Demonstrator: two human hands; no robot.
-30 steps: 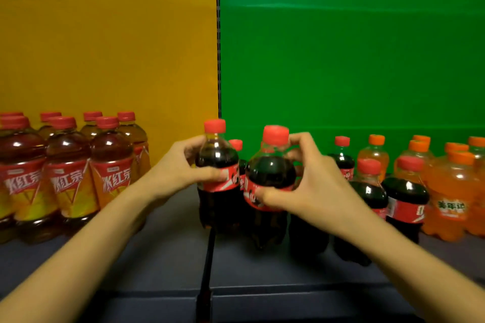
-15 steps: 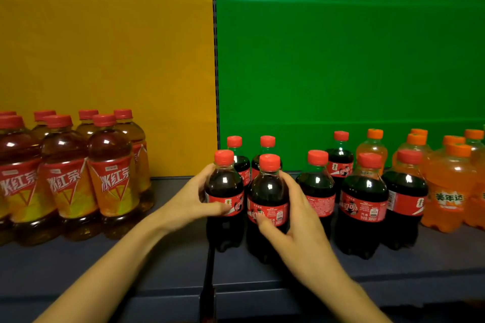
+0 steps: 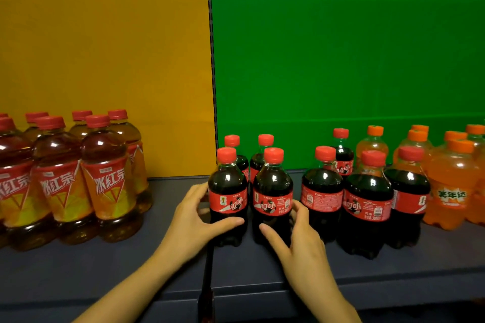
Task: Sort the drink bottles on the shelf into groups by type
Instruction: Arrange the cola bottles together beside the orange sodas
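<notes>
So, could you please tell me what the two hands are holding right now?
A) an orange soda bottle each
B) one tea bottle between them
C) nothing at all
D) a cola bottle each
D: the left hand curls round the left cola bottle and the right hand round the right cola bottle, side by side at the front of the shelf.
</notes>
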